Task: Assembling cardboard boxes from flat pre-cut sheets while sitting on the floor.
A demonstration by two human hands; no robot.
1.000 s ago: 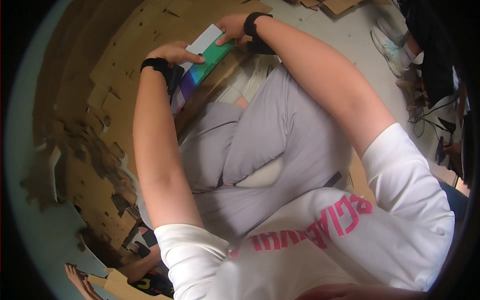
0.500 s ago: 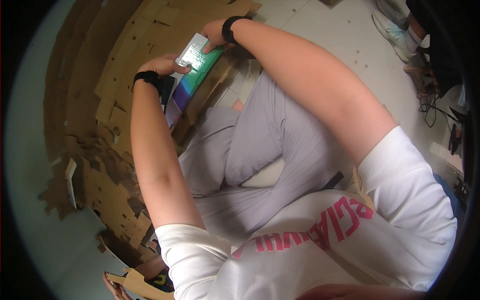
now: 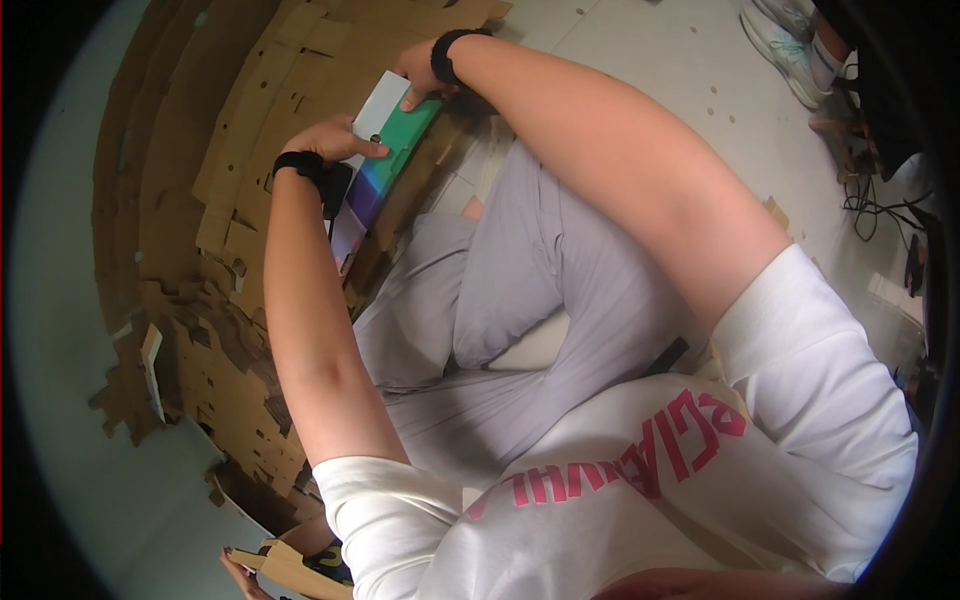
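Note:
A flat printed carton (image 3: pixel 403 127), white at its far end, then green, blue and purple, is held out above the cardboard. My left hand (image 3: pixel 332 139) grips its left edge with the thumb lying across the printed face. At the far right edge, my right hand (image 3: pixel 422 78) holds the carton with its thumb pressed on the white and green part. The fingers beneath the carton are mostly hidden. Black bands circle both wrists, and a dark device sits by the left one, partly covering the carton's purple end.
Layered brown cardboard sheets (image 3: pixel 245 110) spread along the left, torn in places. My legs in grey trousers (image 3: pixel 510 270) are folded below. At lower left another person's hand (image 3: pixel 240 575) is near a cardboard piece (image 3: pixel 295 572). A shoe (image 3: pixel 785 60) and black cables (image 3: pixel 880 205) lie to the right.
The carton has tilted slightly, so the bright glare on its white and green face is gone. My right hand has shifted a little left; both hands keep their hold.

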